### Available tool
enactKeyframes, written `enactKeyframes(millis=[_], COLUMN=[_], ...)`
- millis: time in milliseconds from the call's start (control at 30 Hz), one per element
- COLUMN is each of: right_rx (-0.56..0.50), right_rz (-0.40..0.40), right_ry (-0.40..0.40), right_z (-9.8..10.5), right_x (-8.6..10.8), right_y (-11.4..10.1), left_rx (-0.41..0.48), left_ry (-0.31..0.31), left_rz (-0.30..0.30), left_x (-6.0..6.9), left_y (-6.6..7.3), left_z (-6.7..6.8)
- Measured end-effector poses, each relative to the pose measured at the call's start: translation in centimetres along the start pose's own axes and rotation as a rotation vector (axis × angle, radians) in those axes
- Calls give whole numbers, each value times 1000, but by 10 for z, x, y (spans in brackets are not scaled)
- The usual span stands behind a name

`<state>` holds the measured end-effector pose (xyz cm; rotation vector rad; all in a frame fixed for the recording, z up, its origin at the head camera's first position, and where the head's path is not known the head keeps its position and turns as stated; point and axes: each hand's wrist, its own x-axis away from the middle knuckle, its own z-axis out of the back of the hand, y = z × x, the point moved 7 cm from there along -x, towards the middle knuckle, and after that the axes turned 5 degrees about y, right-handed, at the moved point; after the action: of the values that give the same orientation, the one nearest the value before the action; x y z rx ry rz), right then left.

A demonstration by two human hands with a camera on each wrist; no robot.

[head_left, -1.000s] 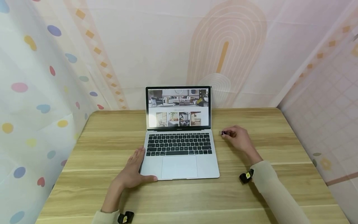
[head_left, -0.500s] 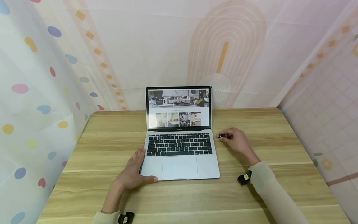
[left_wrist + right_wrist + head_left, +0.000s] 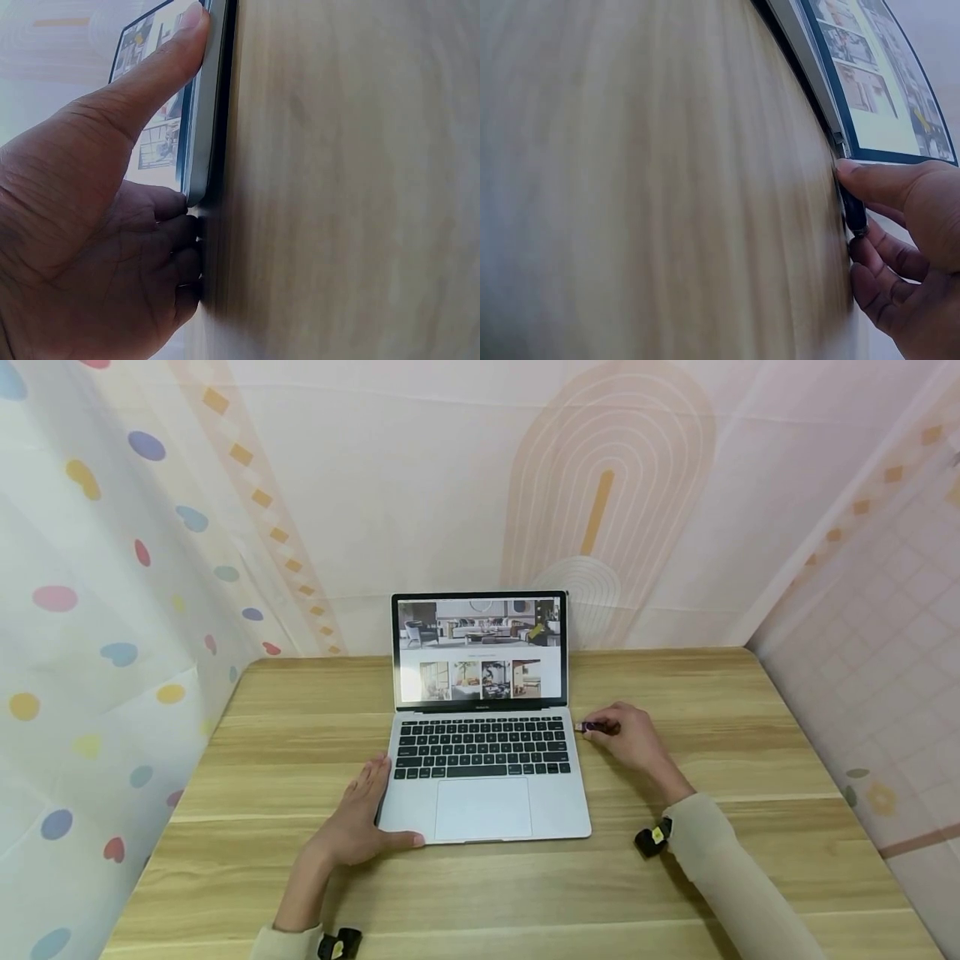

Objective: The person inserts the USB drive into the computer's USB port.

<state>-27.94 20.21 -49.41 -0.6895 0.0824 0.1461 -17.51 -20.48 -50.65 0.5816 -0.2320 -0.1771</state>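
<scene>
An open silver laptop (image 3: 483, 810) lies on the wooden table, its lit screen (image 3: 480, 652) showing pictures of rooms. My left hand (image 3: 356, 818) rests against its front left corner, fingers straight along the left side and thumb on the front edge; the left wrist view shows the thumb (image 3: 161, 75) on the edge. In my right hand (image 3: 633, 739), thumb and fingers pinch a small dark USB stick (image 3: 595, 727) at the laptop's right side, near the hinge. The right wrist view has the stick (image 3: 853, 210) end-on to the laptop's edge; whether its plug is inside a port, I cannot tell.
The wooden table (image 3: 300, 693) reaches a patterned curtain (image 3: 360, 510) behind the laptop, with more curtain on the left and right. A black wrist camera (image 3: 652, 837) sits at my right cuff, another (image 3: 340, 943) at my left.
My right hand has moved left with the USB stick, from a short way off the laptop to its right edge. My left hand has stayed in place.
</scene>
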Motion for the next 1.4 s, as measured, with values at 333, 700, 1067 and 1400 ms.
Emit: enactKeyframes(millis=[333,700,1067,1400], right_rx=[-12,-34,-43,-70], right_rz=[17,22,71,88], right_ry=[-4,-22,-33,-45], right_z=[-3,-3,-1,0], right_x=[-2,0,0,2], right_y=[-1,-2,-3,-5], left_rx=[5,0,-8,-12], left_ry=[-9,-10,-8,-5], left_rz=[10,9,12,7], left_x=[0,0,0,0], left_y=[1,0,-1,-1], left_z=[-1,-1,-1,-2])
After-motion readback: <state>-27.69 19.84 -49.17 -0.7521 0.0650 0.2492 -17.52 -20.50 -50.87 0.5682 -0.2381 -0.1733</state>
